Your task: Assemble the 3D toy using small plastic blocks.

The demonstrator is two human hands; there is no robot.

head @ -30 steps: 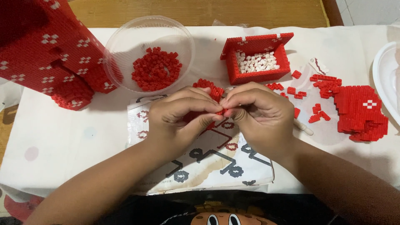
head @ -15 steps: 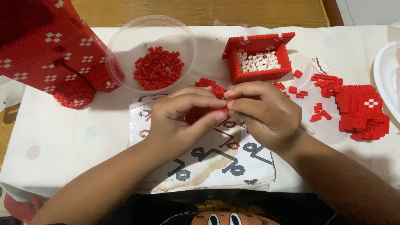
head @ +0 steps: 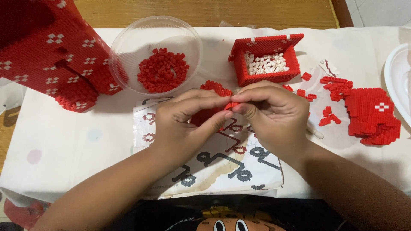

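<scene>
1. A small red brick piece [head: 231,105] is seen at the centre of the frame.
2. The large block model [head: 51,55] at upper left is coloured red, with small white cross patterns.
3. Red bricks [head: 162,69] are held in a clear bowl [head: 128,38].
4. White bricks [head: 265,63] are contained in a red box [head: 265,45] at upper centre.
5. The red slab [head: 370,113] at right is marked with a white cross.
6. The white sheet [head: 214,167] is printed with black and red figures.
7. The cloth [head: 64,145] is white with faint pale spots.
</scene>
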